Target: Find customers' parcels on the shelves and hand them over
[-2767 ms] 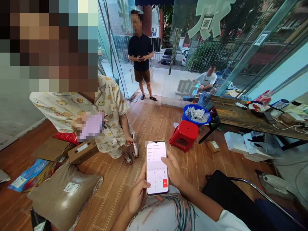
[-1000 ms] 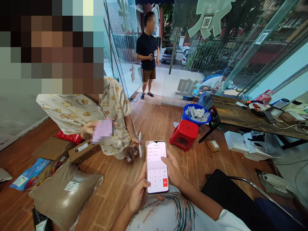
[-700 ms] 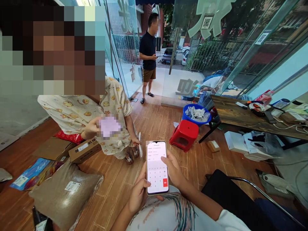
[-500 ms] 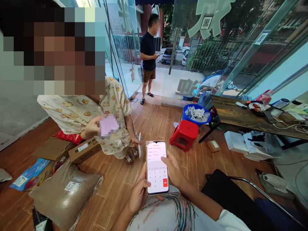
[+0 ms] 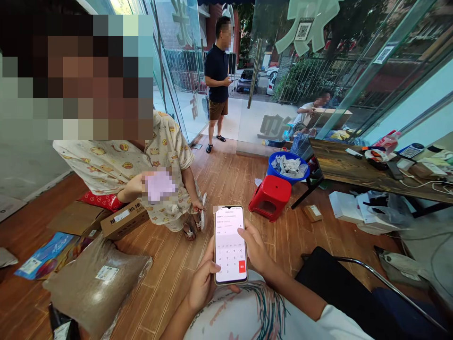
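left hand (image 5: 201, 287) is gripping slim round-cornered phone (image 5: 228, 242), lower-left edge | right hand (image 5: 256, 245) is gripping right edge | red plastic stool (image 5: 274, 194) is standing on plank floor (image 5: 231, 177)

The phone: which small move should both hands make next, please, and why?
Perhaps lift the thumb of the left hand slightly: it covers a key at the lower left of the keypad. The right hand also holds the phone, so it should stay steady.

The phone (image 5: 230, 243) is held in midair, portrait, top edge pointing away, its white screen lit with number keys and a red button.
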Available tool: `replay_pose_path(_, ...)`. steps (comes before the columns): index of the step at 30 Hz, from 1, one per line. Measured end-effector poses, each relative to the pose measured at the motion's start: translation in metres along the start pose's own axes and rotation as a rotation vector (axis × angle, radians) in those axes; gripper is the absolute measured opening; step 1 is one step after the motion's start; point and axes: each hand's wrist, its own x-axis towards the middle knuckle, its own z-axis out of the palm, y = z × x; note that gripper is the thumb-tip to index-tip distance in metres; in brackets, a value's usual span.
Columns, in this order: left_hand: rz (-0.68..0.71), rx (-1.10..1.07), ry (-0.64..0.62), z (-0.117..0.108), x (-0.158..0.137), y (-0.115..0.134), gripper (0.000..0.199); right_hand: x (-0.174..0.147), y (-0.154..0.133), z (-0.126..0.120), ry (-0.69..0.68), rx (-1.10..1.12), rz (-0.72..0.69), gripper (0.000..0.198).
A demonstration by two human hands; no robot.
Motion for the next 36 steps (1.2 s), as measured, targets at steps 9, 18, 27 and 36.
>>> replay_pose_path(9, 0.052, 0.023, 0.092, 0.003, -0.002, 0.009, 0.095, -0.006, 0.000, -0.021, -0.297, -0.181, -0.202, 0.039)
replay_pose_path(18, 0.045, 0.023, 0.086, 0.007, 0.002, 0.007, 0.090, -0.010, 0.003, -0.029, -0.300, -0.178, -0.208, 0.044)
replay_pose_path(27, 0.052, 0.037, 0.106, 0.009, 0.006, 0.003, 0.083, -0.018, 0.003, -0.014, -0.141, -0.068, -0.081, 0.038)
replay_pose_path(36, 0.021, 0.020, 0.096, 0.008, 0.007, 0.004, 0.092, -0.022, 0.014, -0.007, -0.134, -0.047, -0.037, 0.035)
